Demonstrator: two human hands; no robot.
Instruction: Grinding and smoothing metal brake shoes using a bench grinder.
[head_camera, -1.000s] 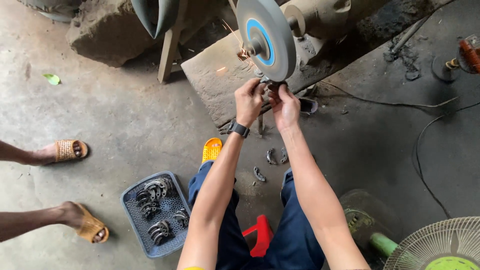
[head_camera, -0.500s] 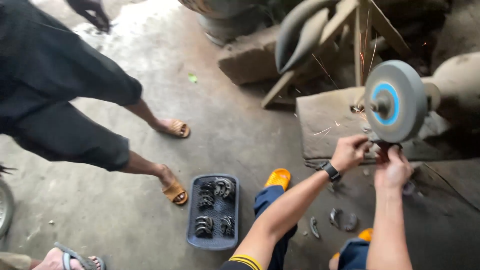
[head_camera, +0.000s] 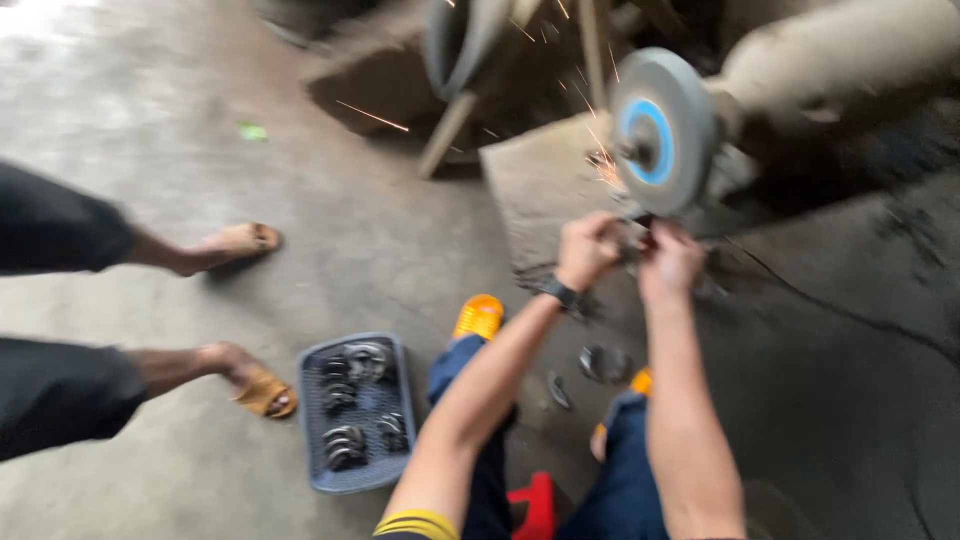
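A stained concrete floor (head_camera: 180, 130) fills most of the view. At the upper right sits a bench grinder's motor housing (head_camera: 840, 50), pale and blurred, with its grey grinding wheel (head_camera: 662, 130) and blue centre disc facing the camera — orange sparks fly off to the upper left. The grinder stands on a concrete slab (head_camera: 540, 180).

At the left edge, another person's two legs (head_camera: 150, 370) in dark shorts and tan sandals stand on the floor. Beside the lower foot lies a blue-grey plastic basket (head_camera: 312, 440) holding dark curved metal parts (head_camera: 345, 400).

The person's own legs in blue trousers, with an orange shoe (head_camera: 479, 316), frame a red stool (head_camera: 532, 505) below.

The left hand (head_camera: 588, 248), a black wristwatch (head_camera: 560, 292) on its wrist, and the right hand (head_camera: 670, 262) are both closed just under the wheel, gripping a small metal workpiece (head_camera: 636, 238) between them at the wheel's lower edge — its shape is too blurred to tell. A few loose metal parts (head_camera: 600, 362) lie on the floor between the knees.
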